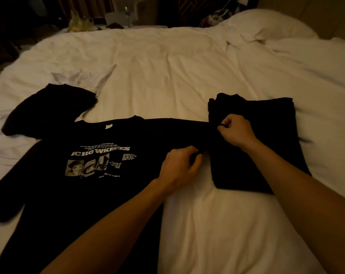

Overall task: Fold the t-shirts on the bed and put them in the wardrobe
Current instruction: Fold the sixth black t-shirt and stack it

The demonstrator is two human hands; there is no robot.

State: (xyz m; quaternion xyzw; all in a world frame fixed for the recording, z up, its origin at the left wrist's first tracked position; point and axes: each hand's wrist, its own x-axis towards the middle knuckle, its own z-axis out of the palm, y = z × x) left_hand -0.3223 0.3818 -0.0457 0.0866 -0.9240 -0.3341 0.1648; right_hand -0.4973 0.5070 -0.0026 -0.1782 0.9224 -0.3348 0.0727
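Note:
A black printed t-shirt [100,175] lies spread face up on the white bed [167,76], its right sleeve stretched toward the right. My left hand [179,167] pinches the lower edge of that sleeve. My right hand [236,131] pinches the sleeve's upper end, over a folded black t-shirt [266,145] at the right. Another black garment [49,109] lies crumpled at the left, with a white garment [84,78] behind it.
A white pillow [266,26] sits at the bed's far right corner. Beyond the far edge stand a dark nightstand with cables [217,16], a water bottle [127,14] and a yellowish plastic bag [78,22]. Bare sheet stretches across the middle and near right.

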